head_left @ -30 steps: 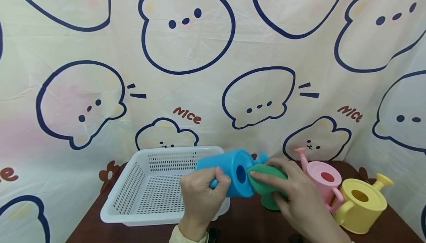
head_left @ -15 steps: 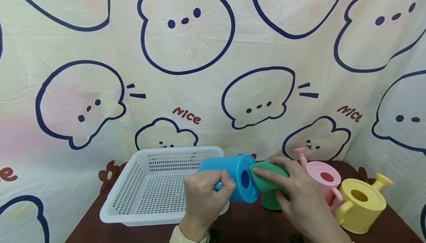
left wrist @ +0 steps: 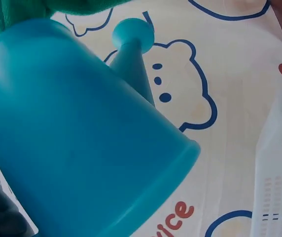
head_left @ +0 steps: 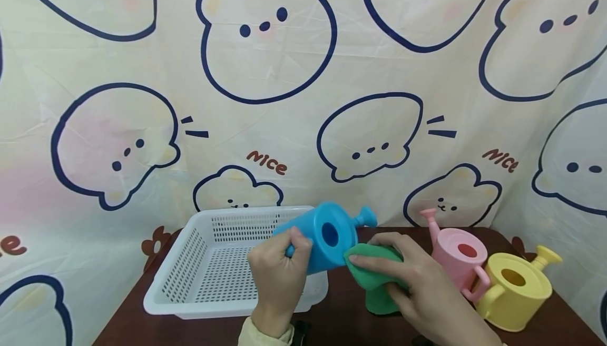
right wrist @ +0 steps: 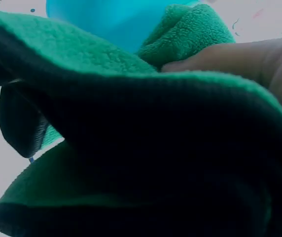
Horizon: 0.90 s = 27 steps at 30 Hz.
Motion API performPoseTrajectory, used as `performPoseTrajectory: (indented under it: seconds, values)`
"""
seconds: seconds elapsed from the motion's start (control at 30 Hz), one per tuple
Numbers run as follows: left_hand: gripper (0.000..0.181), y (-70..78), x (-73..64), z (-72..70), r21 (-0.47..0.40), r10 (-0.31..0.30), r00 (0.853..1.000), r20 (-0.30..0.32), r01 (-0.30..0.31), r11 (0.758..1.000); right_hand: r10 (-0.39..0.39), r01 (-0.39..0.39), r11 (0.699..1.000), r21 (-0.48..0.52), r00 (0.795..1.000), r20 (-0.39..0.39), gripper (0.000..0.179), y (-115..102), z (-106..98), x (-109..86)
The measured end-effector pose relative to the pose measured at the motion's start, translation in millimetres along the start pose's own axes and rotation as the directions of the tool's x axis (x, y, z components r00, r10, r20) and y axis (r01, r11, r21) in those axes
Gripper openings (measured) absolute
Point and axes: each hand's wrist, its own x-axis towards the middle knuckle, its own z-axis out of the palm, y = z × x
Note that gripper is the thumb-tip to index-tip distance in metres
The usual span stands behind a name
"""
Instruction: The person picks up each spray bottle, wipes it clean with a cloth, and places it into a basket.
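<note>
My left hand [head_left: 280, 275] grips the handle of a blue watering can [head_left: 305, 225], held tilted above the basket's right side. The can's round opening faces me and its spout points right. In my right hand [head_left: 422, 277] is a green cloth [head_left: 372, 267], pressed to the lower right edge of the can's top, with its lower part hanging down. The left wrist view shows the can's smooth side [left wrist: 82, 128] and spout. Folds of fuzzy cloth [right wrist: 101, 54] fill much of the right wrist view, hiding most of the fingers.
A white perforated basket [head_left: 166, 283] stands on the dark brown table [head_left: 339, 314] at left. To the right, a pink watering can [head_left: 452, 240] and a yellow watering can [head_left: 521, 304] stand side by side. A bear-print curtain [head_left: 294, 135] hangs behind.
The blue watering can has moved up and left and turned, so its spout shows fully. The cloth has shifted left and down, from the top's right edge to its lower right edge.
</note>
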Motion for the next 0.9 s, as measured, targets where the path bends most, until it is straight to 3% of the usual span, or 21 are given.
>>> performPoseTrajectory:
  seconds: [0.2,0.33,0.4,0.47,0.6,0.7,0.77,0.9]
  values:
    - [0.046,0.6,1.2,1.6,-0.017,-0.138,0.988,-0.065,0.137,0.99,-0.017,0.016,1.0,-0.009,0.999,-0.028,0.078,0.3,-0.4,-1.3]
    - [0.054,-1.5,4.3,-2.9,-0.028,-0.294,0.955,-0.048,0.293,0.956,-0.015,0.015,1.0,-0.005,1.0,-0.025,0.077,0.3,-1.6,-0.6]
    - [0.057,-3.3,7.7,-6.8,-0.002,-0.371,0.929,-0.003,0.371,0.929,-0.001,0.001,1.0,0.003,1.0,-0.023,0.076,0.8,-3.1,0.3]
    - [0.057,-5.7,11.2,-12.0,0.053,-0.445,0.894,0.058,0.442,0.895,0.021,-0.021,1.0,0.008,1.0,-0.014,0.077,1.1,-5.4,1.1]
    - [0.055,-11.7,17.7,-22.8,0.169,-0.56,0.812,0.166,0.536,0.827,0.051,-0.051,0.999,0.002,0.999,-0.02,0.08,1.9,-9.3,1.5]
    - [0.051,-15.9,19.6,-29.4,0.255,-0.607,0.766,0.211,0.556,0.791,0.055,-0.055,0.998,-0.005,0.998,-0.018,0.081,2.0,-10.9,1.7]
    - [0.048,-18.4,20.6,-31.8,0.312,-0.613,0.754,0.235,0.539,0.783,0.058,-0.058,0.998,-0.002,0.998,-0.015,0.082,2.3,-11.7,1.6]
    - [0.044,-21.1,22.4,-33.8,0.437,-0.652,0.698,0.296,0.509,0.742,0.061,-0.061,0.998,0.008,0.998,-0.01,0.082,3.2,-11.8,1.4]
